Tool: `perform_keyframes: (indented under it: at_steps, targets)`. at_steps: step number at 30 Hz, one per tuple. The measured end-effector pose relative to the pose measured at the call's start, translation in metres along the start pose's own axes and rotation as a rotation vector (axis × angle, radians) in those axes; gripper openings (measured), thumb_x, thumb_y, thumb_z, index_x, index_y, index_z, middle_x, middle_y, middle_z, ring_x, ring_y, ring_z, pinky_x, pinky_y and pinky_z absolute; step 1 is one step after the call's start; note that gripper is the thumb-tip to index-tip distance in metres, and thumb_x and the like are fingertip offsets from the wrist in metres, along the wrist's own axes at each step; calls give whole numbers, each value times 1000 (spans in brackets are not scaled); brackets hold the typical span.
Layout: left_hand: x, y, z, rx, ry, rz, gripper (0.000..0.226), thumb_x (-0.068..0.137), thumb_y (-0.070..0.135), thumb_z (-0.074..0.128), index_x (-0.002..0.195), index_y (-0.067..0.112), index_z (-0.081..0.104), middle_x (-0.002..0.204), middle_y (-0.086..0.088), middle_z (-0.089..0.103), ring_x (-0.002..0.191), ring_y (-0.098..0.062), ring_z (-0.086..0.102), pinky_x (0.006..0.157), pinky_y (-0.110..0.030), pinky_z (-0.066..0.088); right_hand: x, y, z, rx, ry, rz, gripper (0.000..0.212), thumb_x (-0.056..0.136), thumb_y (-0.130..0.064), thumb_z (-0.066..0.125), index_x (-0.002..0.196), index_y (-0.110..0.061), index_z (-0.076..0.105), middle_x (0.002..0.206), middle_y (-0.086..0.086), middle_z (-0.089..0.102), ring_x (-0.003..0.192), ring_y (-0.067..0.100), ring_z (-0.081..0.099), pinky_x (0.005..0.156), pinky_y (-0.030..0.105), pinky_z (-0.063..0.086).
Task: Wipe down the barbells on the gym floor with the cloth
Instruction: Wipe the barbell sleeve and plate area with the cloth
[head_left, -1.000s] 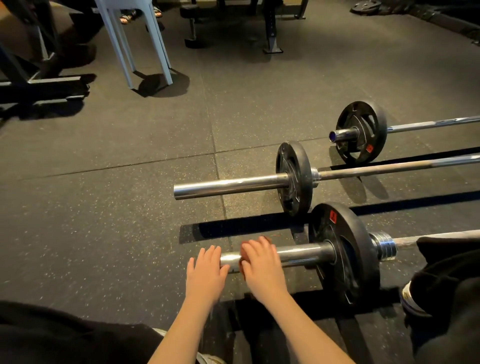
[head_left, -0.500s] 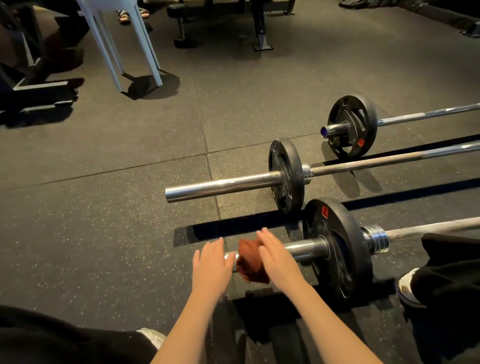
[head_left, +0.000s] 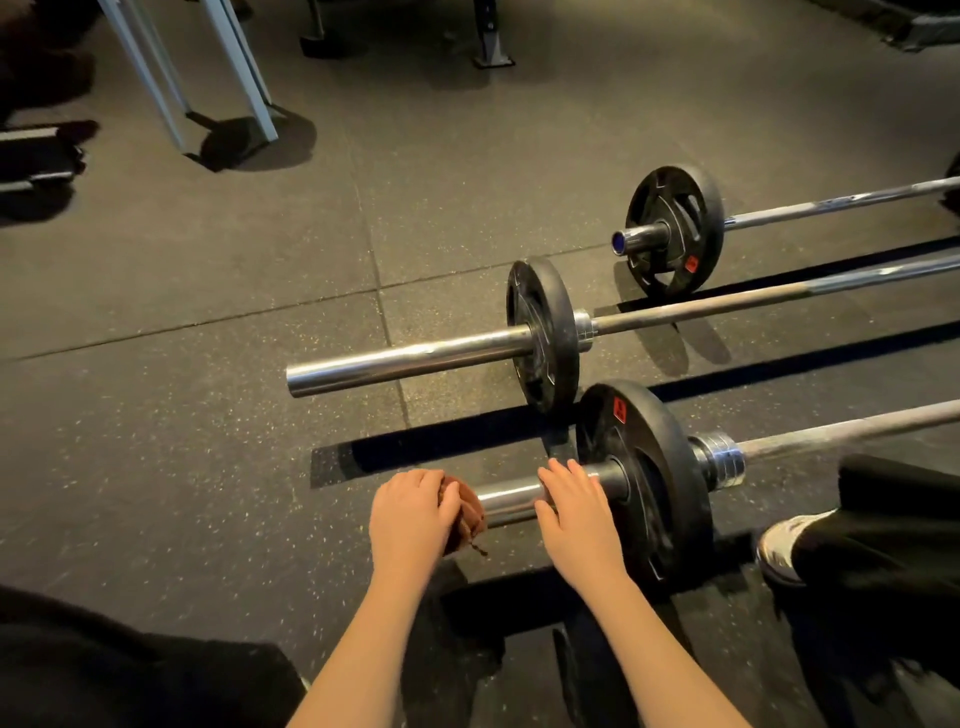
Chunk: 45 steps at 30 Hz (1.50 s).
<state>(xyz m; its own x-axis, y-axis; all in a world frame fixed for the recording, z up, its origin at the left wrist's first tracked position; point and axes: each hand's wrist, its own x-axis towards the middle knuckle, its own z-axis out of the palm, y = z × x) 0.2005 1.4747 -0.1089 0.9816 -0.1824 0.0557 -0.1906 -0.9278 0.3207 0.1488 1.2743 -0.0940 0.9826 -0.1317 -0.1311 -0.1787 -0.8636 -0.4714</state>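
Note:
Three barbells lie side by side on the black rubber floor. The nearest barbell (head_left: 511, 500) shows a chrome sleeve and a black plate (head_left: 647, 483). My left hand (head_left: 410, 517) grips a bunched brown cloth (head_left: 470, 514) against the sleeve's free end. My right hand (head_left: 574, 514) rests on the same sleeve just left of the plate, fingers laid over the chrome. The middle barbell (head_left: 405, 361) and the far barbell (head_left: 670, 228) lie beyond, untouched.
White chair legs (head_left: 223, 78) stand at the back left, a rack foot (head_left: 491, 57) at the back centre. A dark machine base (head_left: 31, 166) is at the left edge. My shoe (head_left: 779, 551) and black trouser leg sit right of the nearest plate.
The cloth went from under my right hand into my left hand, which now holds it at the sleeve's end. My right hand slid right along the sleeve toward the plate.

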Motion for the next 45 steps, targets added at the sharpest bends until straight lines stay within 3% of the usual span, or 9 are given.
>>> perform_keyframes:
  at_steps: [3,8,15,20,27,34,40,43,45]
  targets:
    - [-4,13,-2,106,-60,-49,50,88,43,17,86,24,64,88,8,62,83,-17,56,76,-32,42,-1,-6,8,12,13,41,48,104,-28,38,151,-20,32,160,-5,22,150,13,5,116,27,-8]
    - [-7,19,-3,104,-106,156,45,89,52,26,99,25,61,95,9,61,87,-14,57,80,-31,43,-3,-8,9,-9,15,46,48,104,-29,37,151,-22,30,161,-6,19,150,13,2,117,29,-7]
    - [-18,-8,-10,93,3,-20,28,91,39,37,81,24,60,78,11,58,73,-13,55,70,-30,42,-2,-13,11,6,-19,54,53,103,-34,40,153,-20,27,161,-4,17,150,15,-1,119,33,-5]
    - [-12,18,-3,58,-54,209,31,88,43,51,108,21,62,102,8,64,92,-14,60,83,-31,47,-3,-11,9,-16,-38,45,53,103,-33,39,153,-23,24,162,-6,12,150,12,-4,117,30,-8]
    - [-26,-13,-8,60,20,-83,30,86,42,55,100,15,60,95,2,61,89,-18,56,84,-35,46,-2,-11,8,20,-37,51,52,103,-32,40,152,-21,27,162,-4,14,150,14,-2,118,31,-7]
    - [-13,16,5,86,-61,189,41,88,49,48,112,18,59,109,2,61,98,-17,56,89,-33,45,0,-12,3,24,-69,45,52,103,-31,40,153,-23,26,162,-5,12,150,12,-3,118,30,-8]
    - [-25,-19,-11,22,15,-50,34,88,45,55,107,18,62,100,4,63,94,-17,57,89,-35,45,0,-12,2,65,-71,50,52,103,-31,42,152,-21,28,162,-5,14,150,13,-2,118,30,-7]
    - [-19,13,-10,14,17,-20,19,87,41,55,92,23,54,87,9,55,83,-14,53,81,-32,42,-1,-12,2,71,-73,44,51,103,-30,41,152,-22,28,162,-6,14,150,12,-3,116,29,-9]
    - [-14,39,-1,22,-55,66,24,87,44,51,99,23,53,97,7,57,90,-15,53,84,-31,42,-1,-8,-2,77,-95,33,50,103,-28,41,152,-23,29,161,-7,16,150,10,0,115,26,-8]
